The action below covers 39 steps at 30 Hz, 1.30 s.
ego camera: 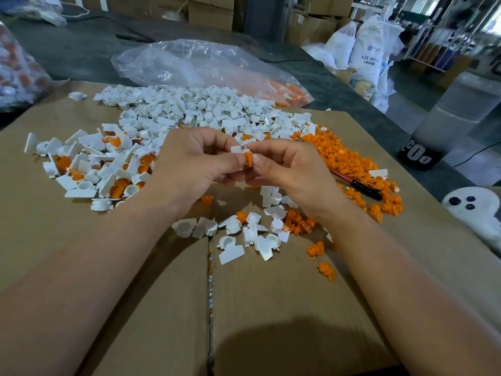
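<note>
My left hand (189,164) and my right hand (287,169) meet above the cardboard sheet (135,280). Between their fingertips sit a small white plastic part (238,149) and a small orange plug (248,158); the left fingers pinch the white part and the right thumb and fingers pinch the orange plug against it. A large heap of white parts (206,109) lies behind my hands. Loose orange plugs (349,158) are piled to the right. On the left lies a pile of white parts with orange plugs in them (95,164).
A few loose white parts (244,234) and orange plugs (298,221) lie under my wrists. A red and black pen (357,184) lies beside the orange pile. A clear plastic bag (195,63) lies behind the heap. White sacks (371,50) and cardboard boxes stand at the back.
</note>
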### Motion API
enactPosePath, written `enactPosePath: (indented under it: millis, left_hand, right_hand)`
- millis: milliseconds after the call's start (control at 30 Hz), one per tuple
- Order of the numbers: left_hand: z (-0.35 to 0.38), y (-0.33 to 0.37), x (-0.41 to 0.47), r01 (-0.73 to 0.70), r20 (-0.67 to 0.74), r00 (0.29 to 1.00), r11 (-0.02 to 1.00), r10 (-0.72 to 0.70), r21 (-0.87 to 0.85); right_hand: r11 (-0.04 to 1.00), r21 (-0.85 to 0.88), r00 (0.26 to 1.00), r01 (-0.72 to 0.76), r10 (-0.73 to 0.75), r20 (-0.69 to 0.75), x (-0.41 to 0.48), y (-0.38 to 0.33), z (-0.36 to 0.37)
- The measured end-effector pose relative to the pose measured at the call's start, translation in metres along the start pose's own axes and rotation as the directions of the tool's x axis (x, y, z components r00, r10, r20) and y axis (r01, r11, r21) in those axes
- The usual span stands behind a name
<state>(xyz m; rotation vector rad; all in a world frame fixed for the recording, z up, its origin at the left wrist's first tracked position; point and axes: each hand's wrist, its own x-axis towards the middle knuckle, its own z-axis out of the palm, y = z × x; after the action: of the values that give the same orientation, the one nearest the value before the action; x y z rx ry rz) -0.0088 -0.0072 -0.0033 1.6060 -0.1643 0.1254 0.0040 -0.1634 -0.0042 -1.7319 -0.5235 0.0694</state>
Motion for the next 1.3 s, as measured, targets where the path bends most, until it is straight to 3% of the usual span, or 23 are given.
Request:
enactPosePath:
  millis: [200,367,667,900,1300]
  left_hand:
    - [0.0032,-0.0043,-0.0013,-0.129,-0.01,0.991,0.982,0.131,0.136]
    - [0.0038,-0.0079,-0.0028,-0.15,-0.039,0.987,0.974,0.159,0.173]
    - [0.0006,-0.0027,0.0001,0.061,0.023,0.998,0.997,-0.06,-0.048]
    - [-0.0013,-0.0028,0.0023,0.12,0.026,0.993,0.99,-0.119,-0.07]
    - [0.0001,-0.0029,0.0005,0.173,0.029,0.985,0.981,-0.172,-0.081]
  right_hand:
    - [1.0,-0.022,1.0,-0.005,0.004,-0.026,0.0014,0.0023,0.0017]
    - [1.0,-0.015,1.0,-0.026,0.026,0.001,0.0017,0.0028,0.004]
    - [0.998,-0.056,1.0,-0.024,0.025,0.013,-0.0004,0.0017,0.0033]
    - [0.965,-0.225,0.99,0.132,-0.14,-0.02,-0.001,-0.0012,0.0004]
    - [0.949,-0.266,0.976,0.172,-0.201,-0.087,-0.0013,0.0015,0.0028]
